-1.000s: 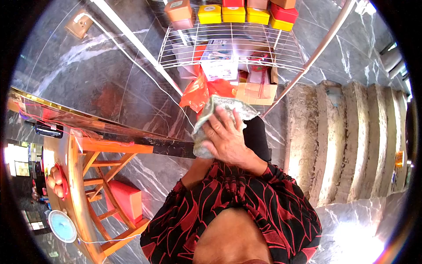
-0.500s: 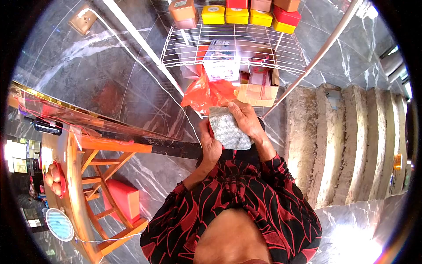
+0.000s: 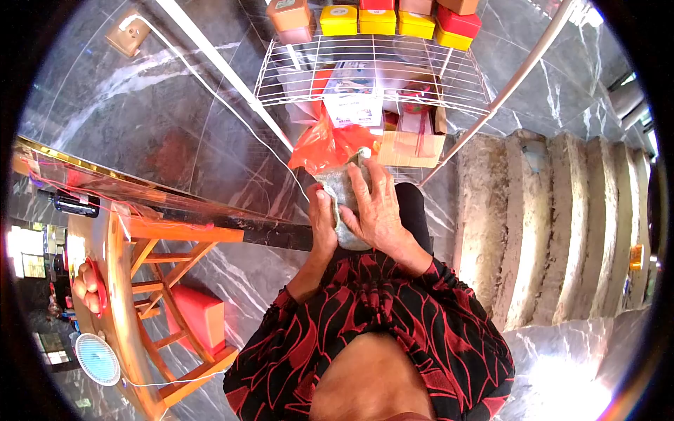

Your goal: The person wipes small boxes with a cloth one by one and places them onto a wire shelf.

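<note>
A greyish-green cloth [image 3: 340, 184] is bunched between my two hands, in front of my body. My left hand [image 3: 323, 217] grips its left edge, the thumb pointing up and the fingers mostly hidden under the fabric. On the cloth's right side lies my right hand [image 3: 378, 207], fingers bent and pressed onto it. Whatever the cloth may cover cannot be seen. Just beyond the cloth is a red plastic bag [image 3: 323, 146], at the foot of the wire rack.
A white wire rack [image 3: 372, 91] stands ahead, with yellow and red boxes [image 3: 377, 22] on top and a cardboard box [image 3: 411, 149] below. Concrete steps [image 3: 526, 231] rise at the right. At the left are a wooden chair [image 3: 172, 298], a red box [image 3: 199, 319] and a table [image 3: 119, 309].
The cloth went from spread under my right hand to folded between both hands, and is now bunched upright. My right hand has moved from its far edge down onto its right side.
</note>
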Action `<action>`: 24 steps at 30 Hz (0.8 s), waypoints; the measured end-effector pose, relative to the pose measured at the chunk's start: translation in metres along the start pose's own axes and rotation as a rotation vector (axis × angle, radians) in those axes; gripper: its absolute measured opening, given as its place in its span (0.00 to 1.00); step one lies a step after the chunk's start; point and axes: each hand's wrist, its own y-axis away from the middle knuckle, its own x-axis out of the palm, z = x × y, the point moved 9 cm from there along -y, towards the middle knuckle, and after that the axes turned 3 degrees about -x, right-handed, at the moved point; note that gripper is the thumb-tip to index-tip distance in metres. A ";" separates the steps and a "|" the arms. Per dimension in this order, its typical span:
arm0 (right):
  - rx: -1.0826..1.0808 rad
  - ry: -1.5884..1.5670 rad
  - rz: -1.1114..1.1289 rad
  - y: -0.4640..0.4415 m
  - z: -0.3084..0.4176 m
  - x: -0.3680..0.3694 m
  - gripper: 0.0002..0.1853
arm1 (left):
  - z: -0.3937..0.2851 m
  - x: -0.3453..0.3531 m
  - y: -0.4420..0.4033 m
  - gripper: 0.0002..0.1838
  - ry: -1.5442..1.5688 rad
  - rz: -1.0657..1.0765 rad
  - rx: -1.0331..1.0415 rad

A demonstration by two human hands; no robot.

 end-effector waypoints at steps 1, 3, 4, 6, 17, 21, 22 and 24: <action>0.010 0.001 -0.019 -0.001 -0.003 -0.003 0.39 | -0.009 0.005 0.002 0.23 -0.059 0.004 0.067; 0.009 0.038 -0.046 -0.006 -0.006 -0.007 0.37 | -0.030 0.016 0.004 0.25 -0.174 0.012 0.209; 0.021 0.052 -0.030 -0.009 -0.006 -0.009 0.35 | -0.033 0.016 0.006 0.25 -0.203 0.005 0.198; -0.001 0.072 -0.081 -0.017 -0.007 -0.015 0.26 | -0.041 0.020 0.007 0.24 -0.280 0.013 0.220; 0.593 -1.342 0.039 -0.003 -0.076 0.044 0.19 | -0.057 0.026 0.021 0.29 -0.335 0.085 0.283; 0.647 -1.652 -0.124 0.010 -0.072 0.051 0.26 | -0.056 0.016 0.018 0.27 -0.207 0.045 0.243; 0.648 -1.720 -0.145 0.009 -0.063 0.047 0.26 | -0.054 0.011 0.017 0.26 -0.210 0.014 0.209; 0.707 -1.834 -0.153 0.012 -0.059 0.059 0.25 | -0.060 0.012 0.017 0.26 -0.164 -0.013 0.237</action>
